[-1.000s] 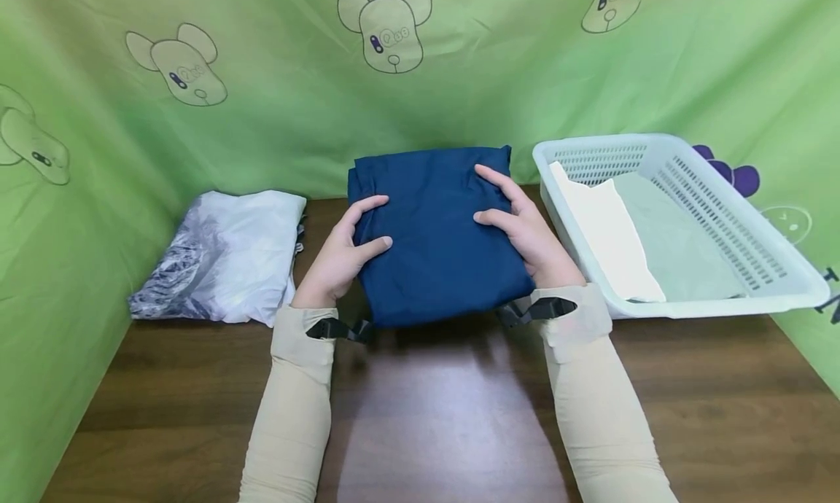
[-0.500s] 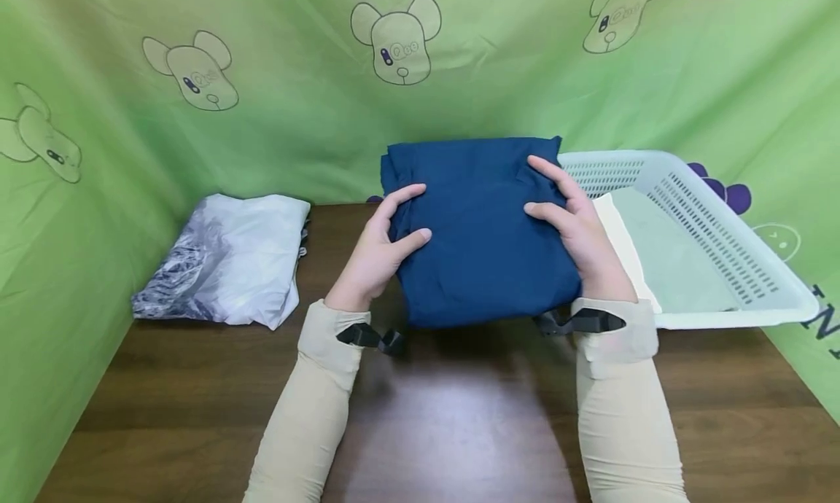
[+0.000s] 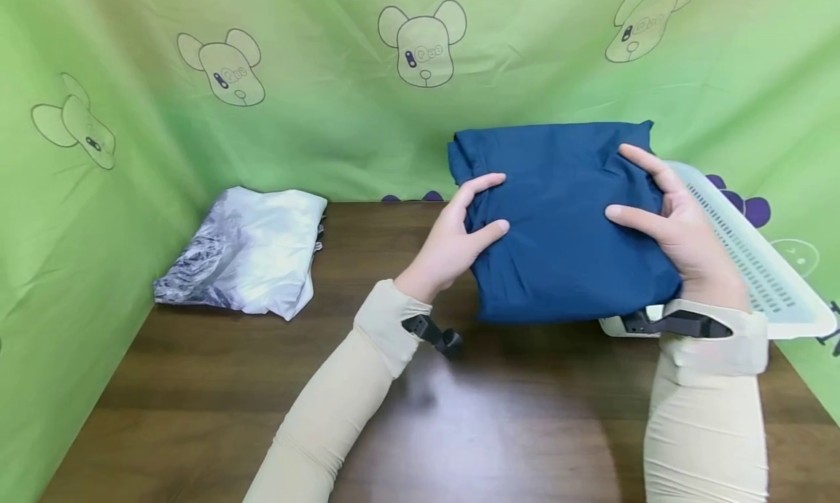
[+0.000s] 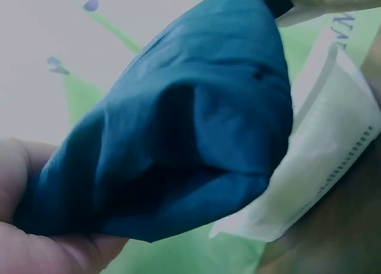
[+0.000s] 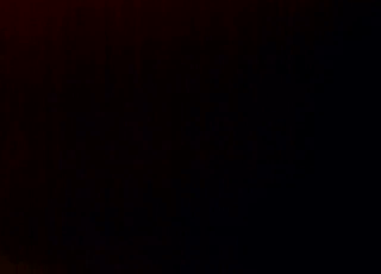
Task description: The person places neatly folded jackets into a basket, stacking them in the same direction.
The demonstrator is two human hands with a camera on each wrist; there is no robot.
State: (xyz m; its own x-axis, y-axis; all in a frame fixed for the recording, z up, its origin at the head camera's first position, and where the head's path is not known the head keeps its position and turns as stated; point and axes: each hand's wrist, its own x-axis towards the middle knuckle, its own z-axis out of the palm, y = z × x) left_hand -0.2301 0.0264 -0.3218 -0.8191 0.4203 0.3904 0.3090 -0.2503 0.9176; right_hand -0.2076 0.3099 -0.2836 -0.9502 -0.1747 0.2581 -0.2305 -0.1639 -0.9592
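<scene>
A folded dark blue cloth point(image 3: 558, 233), perhaps a garment, is held up between both hands above the table's right half. My left hand point(image 3: 453, 237) grips its left side, thumb and a finger on top and the other fingers hidden beneath. On the opposite side my right hand point(image 3: 689, 229) holds it the same way. The left wrist view shows the bulging folds of the blue cloth point(image 4: 196, 125) with left-hand fingers point(image 4: 53, 250) pinching one end. Almost black, the right wrist view gives no detail.
A pale plastic basket point(image 3: 755, 259) stands at the right, largely hidden behind the cloth and right hand. On the wooden table point(image 3: 367, 386), a folded white and grey cloth point(image 3: 262, 244) lies at the left. A green printed curtain point(image 3: 341, 124) closes off the back and sides.
Both hands have carried the blue cloth rightward, from in front of the back curtain to partly over the basket. The white and grey cloth stays on the table.
</scene>
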